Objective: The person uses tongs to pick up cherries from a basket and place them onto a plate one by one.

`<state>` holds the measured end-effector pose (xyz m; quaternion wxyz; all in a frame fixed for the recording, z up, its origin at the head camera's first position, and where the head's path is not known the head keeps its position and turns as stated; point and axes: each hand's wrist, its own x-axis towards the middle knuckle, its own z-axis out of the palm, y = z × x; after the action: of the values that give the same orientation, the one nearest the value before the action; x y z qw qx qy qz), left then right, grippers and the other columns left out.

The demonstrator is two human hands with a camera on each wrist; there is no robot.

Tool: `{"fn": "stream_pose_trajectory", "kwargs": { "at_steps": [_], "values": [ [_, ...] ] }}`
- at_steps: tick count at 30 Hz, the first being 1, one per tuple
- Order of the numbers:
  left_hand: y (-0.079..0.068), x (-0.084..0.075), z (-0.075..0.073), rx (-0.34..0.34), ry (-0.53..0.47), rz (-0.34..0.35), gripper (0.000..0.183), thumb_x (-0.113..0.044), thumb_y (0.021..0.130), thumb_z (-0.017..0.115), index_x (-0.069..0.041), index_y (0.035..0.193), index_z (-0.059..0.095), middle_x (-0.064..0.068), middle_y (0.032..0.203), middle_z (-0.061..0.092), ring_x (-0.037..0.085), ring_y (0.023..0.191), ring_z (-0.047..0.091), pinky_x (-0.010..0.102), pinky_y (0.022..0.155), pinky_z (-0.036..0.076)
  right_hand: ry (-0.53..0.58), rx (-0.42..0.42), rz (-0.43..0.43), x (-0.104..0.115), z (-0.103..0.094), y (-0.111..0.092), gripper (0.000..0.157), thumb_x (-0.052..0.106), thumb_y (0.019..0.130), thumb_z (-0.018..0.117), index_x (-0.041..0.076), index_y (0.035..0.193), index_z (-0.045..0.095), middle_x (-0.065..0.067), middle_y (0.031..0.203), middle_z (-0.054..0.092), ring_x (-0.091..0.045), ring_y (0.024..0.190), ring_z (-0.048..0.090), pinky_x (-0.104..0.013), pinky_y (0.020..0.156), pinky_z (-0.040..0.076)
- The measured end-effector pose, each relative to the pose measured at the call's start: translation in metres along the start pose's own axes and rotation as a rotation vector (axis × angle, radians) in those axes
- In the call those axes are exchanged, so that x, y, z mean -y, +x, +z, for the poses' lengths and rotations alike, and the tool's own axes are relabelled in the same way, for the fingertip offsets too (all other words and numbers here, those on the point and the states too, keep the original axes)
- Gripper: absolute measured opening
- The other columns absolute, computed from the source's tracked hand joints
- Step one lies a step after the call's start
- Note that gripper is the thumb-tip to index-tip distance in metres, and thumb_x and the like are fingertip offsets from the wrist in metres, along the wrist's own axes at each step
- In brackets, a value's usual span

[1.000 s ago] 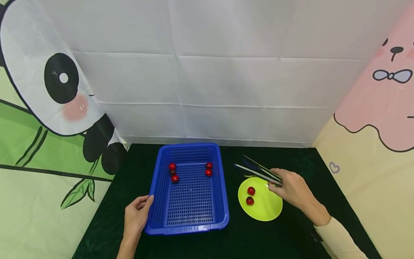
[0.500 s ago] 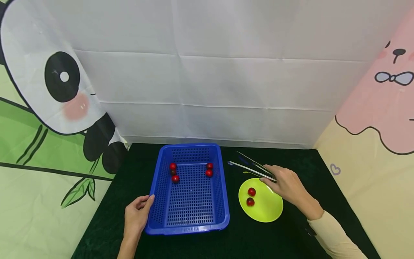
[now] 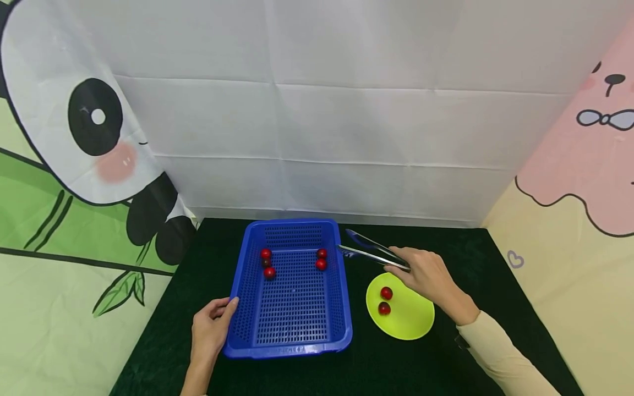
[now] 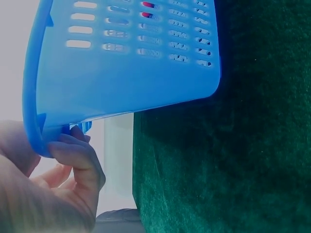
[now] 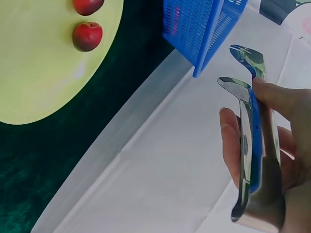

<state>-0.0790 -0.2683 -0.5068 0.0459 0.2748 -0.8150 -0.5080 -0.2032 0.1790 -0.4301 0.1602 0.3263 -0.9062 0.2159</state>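
My left hand [image 3: 209, 330] pinches the rim of a blue perforated plastic basket [image 3: 289, 350] at its left side; the left wrist view shows thumb and fingers around that rim. In my right hand [image 3: 430, 276] are metal tongs [image 3: 373, 257], their arms spread apart with nothing between the tips. One tip lies over or beside the basket's right rim; I cannot tell whether they touch. Inside the basket, several cherry tomatoes [image 3: 269, 273] sit in two groups, left and right. Two more cherry tomatoes [image 3: 384, 308] rest on a yellow-green plate [image 3: 408, 324], below the right hand.
A dark green cloth [image 3: 396, 366] covers the table. Behind it hangs a white sheet [image 3: 346, 121]. Printed cloths flank the table, a panda [image 3: 99, 143] on the left and a pink figure [image 3: 584, 159] on the right.
My right hand has moved left with the tongs, from over the plate's right part toward the basket's right rim. My left hand stays on the basket, and the tomatoes have not moved.
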Motion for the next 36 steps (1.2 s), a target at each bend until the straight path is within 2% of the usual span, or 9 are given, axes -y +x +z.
{"fn": "stream_pose_trajectory", "kwargs": {
  "at_steps": [7, 17, 25, 28, 32, 36],
  "values": [
    [-0.001, 0.0, -0.001, -0.007, 0.001, 0.008, 0.051, -0.042, 0.102, 0.065, 0.0, 0.129, 0.064, 0.02, 0.108, 0.071, 0.016, 0.081, 0.068, 0.028, 0.065, 0.055, 0.014, 0.0, -0.034, 0.005, 0.007, 0.011, 0.043, 0.022, 0.088, 0.084, -0.002, 0.122, 0.072, -0.01, 0.097, 0.076, -0.005, 0.055, 0.041, -0.021, 0.046, 0.035],
    [-0.001, 0.0, 0.0, -0.004, -0.014, 0.035, 0.051, -0.042, 0.102, 0.063, 0.002, 0.129, 0.064, 0.021, 0.107, 0.071, 0.017, 0.081, 0.07, 0.026, 0.064, 0.056, 0.021, 0.023, -0.064, 0.01, 0.018, 0.025, 0.044, 0.023, 0.088, 0.084, -0.001, 0.123, 0.072, -0.004, 0.081, 0.068, -0.003, 0.05, 0.034, -0.021, 0.044, 0.031],
    [-0.002, 0.0, 0.001, -0.014, -0.013, 0.035, 0.05, -0.04, 0.103, 0.064, 0.002, 0.128, 0.064, 0.021, 0.106, 0.071, 0.017, 0.079, 0.07, 0.026, 0.064, 0.055, 0.01, 0.022, -0.091, 0.012, 0.027, 0.032, 0.047, 0.027, 0.088, 0.084, 0.0, 0.124, 0.072, 0.006, 0.064, 0.05, -0.003, 0.048, 0.031, -0.021, 0.044, 0.029],
    [-0.002, 0.0, 0.001, -0.016, -0.018, 0.039, 0.048, -0.039, 0.103, 0.064, 0.002, 0.128, 0.064, 0.021, 0.105, 0.071, 0.018, 0.08, 0.07, 0.027, 0.064, 0.056, 0.002, 0.031, -0.097, 0.014, 0.03, 0.034, 0.047, 0.028, 0.088, 0.084, 0.0, 0.124, 0.073, 0.005, 0.065, 0.056, -0.003, 0.048, 0.03, -0.021, 0.044, 0.028],
    [-0.003, 0.0, 0.002, -0.018, -0.018, 0.043, 0.048, -0.039, 0.103, 0.063, 0.002, 0.128, 0.064, 0.02, 0.105, 0.071, 0.018, 0.08, 0.07, 0.027, 0.065, 0.056, -0.014, 0.048, -0.105, 0.017, 0.033, 0.037, 0.045, 0.028, 0.089, 0.083, 0.001, 0.123, 0.073, -0.004, 0.083, 0.073, -0.004, 0.048, 0.032, -0.021, 0.044, 0.028],
    [-0.004, 0.0, 0.002, -0.019, -0.022, 0.047, 0.048, -0.038, 0.103, 0.063, 0.003, 0.128, 0.064, 0.021, 0.105, 0.071, 0.018, 0.079, 0.07, 0.027, 0.065, 0.056, -0.038, 0.074, -0.105, 0.021, 0.037, 0.041, 0.044, 0.028, 0.089, 0.084, 0.002, 0.123, 0.074, -0.009, 0.099, 0.077, -0.004, 0.051, 0.036, -0.02, 0.045, 0.03]
  ]
}}
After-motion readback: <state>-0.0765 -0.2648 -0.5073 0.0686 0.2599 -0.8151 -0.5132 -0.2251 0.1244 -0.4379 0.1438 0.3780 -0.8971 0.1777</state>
